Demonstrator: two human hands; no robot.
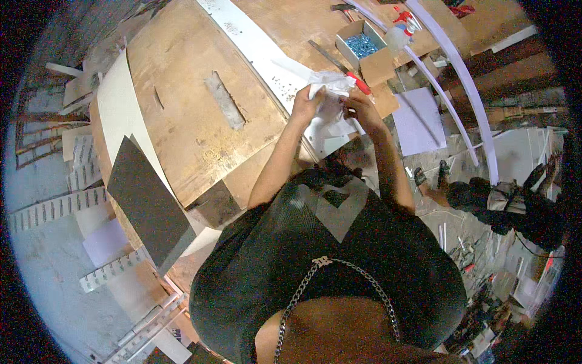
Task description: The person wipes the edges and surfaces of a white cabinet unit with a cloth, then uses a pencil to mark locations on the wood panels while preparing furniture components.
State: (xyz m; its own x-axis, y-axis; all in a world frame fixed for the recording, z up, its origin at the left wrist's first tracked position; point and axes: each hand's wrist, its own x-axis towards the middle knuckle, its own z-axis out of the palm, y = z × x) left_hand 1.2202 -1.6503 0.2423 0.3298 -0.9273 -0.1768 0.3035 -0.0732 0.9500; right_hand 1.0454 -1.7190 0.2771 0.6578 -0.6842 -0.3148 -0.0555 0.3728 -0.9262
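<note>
There is one crumpled sheet (330, 79), one open box (377, 68), one spray bottle (398, 39), two curved lilac strips (479, 109) and one co-worker (508, 201).

The crumpled white sheet (330, 79) is cloth or plastic, unclear which. The worktop (185, 54) is scuffed, matt wood; the box (377, 68) is cardboard, its fasteners (361, 45) shiny metal.

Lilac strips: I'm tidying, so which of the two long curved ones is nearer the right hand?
The narrower strip, passing beside the cardboard box; the wider strip lies farther from the right hand.
</note>
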